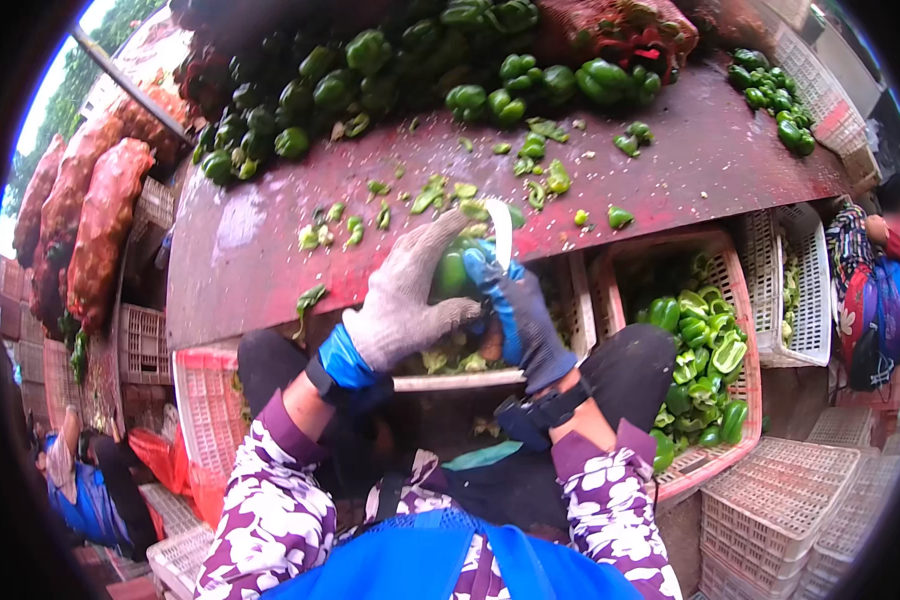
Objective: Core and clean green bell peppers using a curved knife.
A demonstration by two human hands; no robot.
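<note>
My left hand (pixel 409 289), in a pale knit glove with a blue cuff, holds a green bell pepper (pixel 452 274) over my lap. The fingers partly cover the pepper. My right hand (pixel 523 319), in a dark glove with blue-coated fingers, grips a knife whose curved pale blade (pixel 502 231) points up beside the pepper. Its handle is hidden in the fist. Below both hands a crate (pixel 457 381) with a pale rim holds green pepper scraps. Beside my right knee, a pinkish plastic crate (pixel 750 420) is filled with cut green pepper pieces (pixel 694 352).
A reddish board table (pixel 270 247) carries pepper scraps, seeds and a heap of whole peppers (pixel 337 86). Full mesh sacks (pixel 109 232) stand at left. Stacked plastic crates (pixel 780 487) are at lower right. Other people sit at far left (pixel 94 487) and far right (pixel 881 285).
</note>
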